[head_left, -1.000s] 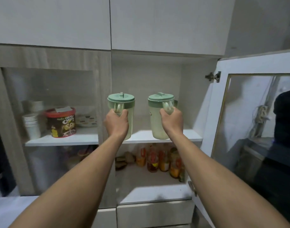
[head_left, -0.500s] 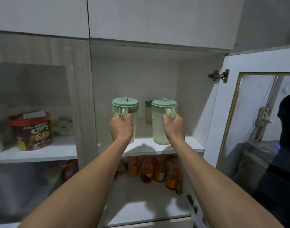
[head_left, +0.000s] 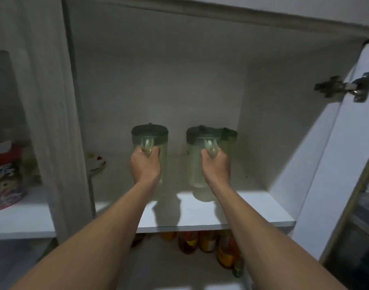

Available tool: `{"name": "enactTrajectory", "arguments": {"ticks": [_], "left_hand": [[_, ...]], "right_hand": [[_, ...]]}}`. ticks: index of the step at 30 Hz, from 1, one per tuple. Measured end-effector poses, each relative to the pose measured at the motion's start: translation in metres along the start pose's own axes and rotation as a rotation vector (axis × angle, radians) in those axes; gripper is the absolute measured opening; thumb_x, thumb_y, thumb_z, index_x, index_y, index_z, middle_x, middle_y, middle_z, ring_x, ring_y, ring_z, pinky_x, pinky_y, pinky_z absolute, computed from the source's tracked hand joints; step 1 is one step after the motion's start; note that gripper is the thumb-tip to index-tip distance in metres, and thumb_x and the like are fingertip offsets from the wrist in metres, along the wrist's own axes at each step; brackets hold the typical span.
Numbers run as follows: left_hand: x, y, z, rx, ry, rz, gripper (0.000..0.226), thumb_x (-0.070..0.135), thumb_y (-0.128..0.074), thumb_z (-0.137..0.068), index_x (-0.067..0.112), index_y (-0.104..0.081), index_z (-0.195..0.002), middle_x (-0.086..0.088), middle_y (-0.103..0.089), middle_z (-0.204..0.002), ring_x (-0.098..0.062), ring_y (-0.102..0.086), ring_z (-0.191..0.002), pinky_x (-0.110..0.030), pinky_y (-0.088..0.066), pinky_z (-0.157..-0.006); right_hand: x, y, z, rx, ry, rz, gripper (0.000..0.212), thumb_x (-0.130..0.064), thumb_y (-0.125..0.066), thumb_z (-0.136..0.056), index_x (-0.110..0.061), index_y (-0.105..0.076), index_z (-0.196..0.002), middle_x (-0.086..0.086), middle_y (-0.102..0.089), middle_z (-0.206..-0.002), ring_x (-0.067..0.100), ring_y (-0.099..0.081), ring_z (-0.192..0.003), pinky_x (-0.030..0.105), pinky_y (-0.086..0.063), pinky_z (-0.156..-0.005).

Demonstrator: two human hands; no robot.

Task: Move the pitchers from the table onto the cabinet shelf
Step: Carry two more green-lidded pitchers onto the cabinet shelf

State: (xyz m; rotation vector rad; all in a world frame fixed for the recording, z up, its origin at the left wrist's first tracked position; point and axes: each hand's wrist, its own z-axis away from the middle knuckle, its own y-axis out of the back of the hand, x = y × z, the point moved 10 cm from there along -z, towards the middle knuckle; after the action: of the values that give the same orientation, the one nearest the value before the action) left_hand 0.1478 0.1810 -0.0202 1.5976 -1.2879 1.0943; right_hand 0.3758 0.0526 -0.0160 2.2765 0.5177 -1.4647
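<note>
Two green-lidded pitchers, left pitcher (head_left: 156, 155) and right pitcher (head_left: 198, 162), sit inside over the cabinet shelf (head_left: 252, 214); your left hand (head_left: 145, 166) and right hand (head_left: 216, 166) grip their handles with closed fingers, release pending.

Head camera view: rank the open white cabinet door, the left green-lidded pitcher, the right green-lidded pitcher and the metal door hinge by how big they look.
1. Open white cabinet door, largest, though nearest the camera.
2. Left green-lidded pitcher and right green-lidded pitcher: they look alike, so unranked.
3. Metal door hinge, smallest.

pitchers (head_left: 150, 143) (head_left: 202, 155) (head_left: 228, 135) — 3 | hands (head_left: 147, 166) (head_left: 216, 166) — 2 | shelf bottles (head_left: 187, 241) — several
</note>
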Motion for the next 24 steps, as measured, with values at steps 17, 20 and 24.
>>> {"name": "enactTrajectory", "arguments": {"ticks": [17,20,24], "left_hand": [[-0.100,-0.129,-0.148,0.115,-0.011,-0.128,0.023,0.026,-0.062,-0.091,0.003,-0.062,-0.092,-0.012,-0.064,-0.087,-0.033,-0.063,-0.087,-0.036,-0.049,-0.077],[-0.108,-0.137,-0.161,0.114,-0.006,-0.133,0.025,0.026,-0.062,-0.092,0.001,-0.062,-0.092,-0.016,-0.065,-0.089,-0.032,-0.062,-0.086,-0.035,-0.047,-0.076],[-0.114,-0.143,-0.173,0.123,-0.004,-0.154,0.026,0.025,-0.061,-0.092,-0.001,-0.062,-0.093,-0.017,-0.065,-0.089,-0.031,-0.061,-0.083,-0.031,-0.041,-0.071]], "right_hand": [[0.120,-0.177,-0.159,-0.221,0.007,-0.071,0.032,-0.014,-0.060,-0.092,-0.023,-0.043,-0.067,-0.006,-0.049,-0.062,0.008,-0.048,-0.057,0.025,-0.037,-0.057],[0.129,-0.194,-0.169,-0.232,0.006,-0.066,0.032,-0.016,-0.059,-0.094,-0.024,-0.042,-0.068,-0.005,-0.048,-0.063,0.008,-0.046,-0.057,0.026,-0.037,-0.058],[0.136,-0.211,-0.178,-0.243,-0.007,-0.079,0.026,-0.018,-0.060,-0.095,-0.020,-0.046,-0.073,-0.005,-0.050,-0.064,0.008,-0.048,-0.057,0.026,-0.036,-0.055]]}}
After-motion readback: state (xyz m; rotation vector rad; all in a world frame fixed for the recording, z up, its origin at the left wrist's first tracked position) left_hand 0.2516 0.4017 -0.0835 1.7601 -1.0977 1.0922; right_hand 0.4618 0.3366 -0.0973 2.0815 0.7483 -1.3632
